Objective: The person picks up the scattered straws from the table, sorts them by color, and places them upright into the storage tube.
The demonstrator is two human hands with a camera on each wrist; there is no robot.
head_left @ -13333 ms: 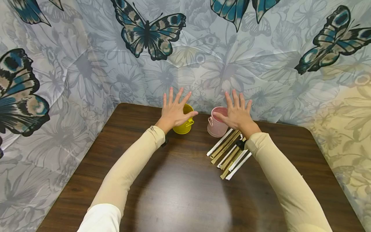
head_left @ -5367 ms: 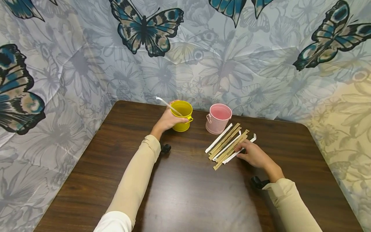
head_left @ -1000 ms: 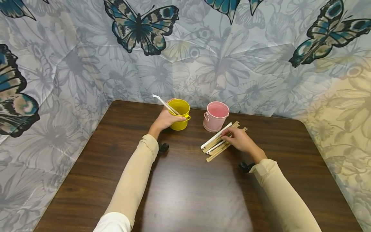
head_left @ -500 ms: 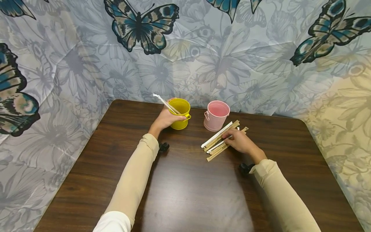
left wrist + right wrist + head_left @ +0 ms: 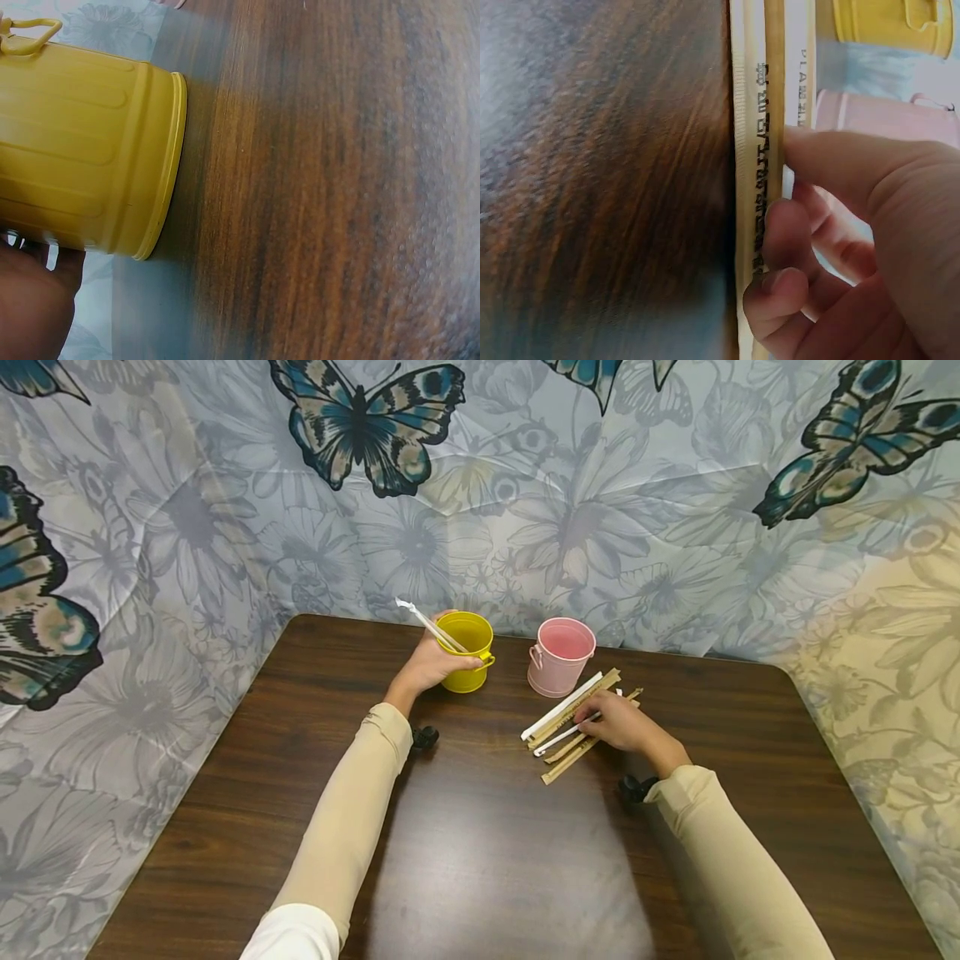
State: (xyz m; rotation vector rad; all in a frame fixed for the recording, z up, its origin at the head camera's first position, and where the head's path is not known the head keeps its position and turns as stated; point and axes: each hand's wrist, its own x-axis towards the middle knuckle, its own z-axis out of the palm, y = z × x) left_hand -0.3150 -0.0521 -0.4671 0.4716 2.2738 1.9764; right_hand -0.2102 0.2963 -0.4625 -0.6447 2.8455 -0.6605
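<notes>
Two buckets, one yellow (image 5: 467, 682), one pink (image 5: 555, 677). Both upright near the table's far edge, yellow left, pink right, gap between. My left hand (image 5: 427, 667) grips the yellow bucket from its left and near side, thumb along the near wall below the rim, fingers curled round the far-left side. Two white wrapped straws (image 5: 429, 625) lean in it, far-left ends sticking out past the rim.

My right hand (image 5: 618, 722) pinches one white straw (image 5: 557, 742) between thumb and fingertips, nearly closed, low over the pile; curled fingers touch printed brown paper too. Pile lies just on the near side of the pink bucket, slanting near-left to far-right. Another white straw (image 5: 562, 705) is on its far-left side. Brown straws (image 5: 567, 761): at least three; overlap and my hand hide the exact count.

Dark wood tabletop (image 5: 225, 793) runs broad to left, right and near; both far corners rounded. Far side is tight: backdrop cloth (image 5: 615, 568) right behind the buckets. Five printed butterflies (image 5: 360, 435) on it, some cut by the frame. Two black wrist cameras (image 5: 425, 737), one per wrist.
</notes>
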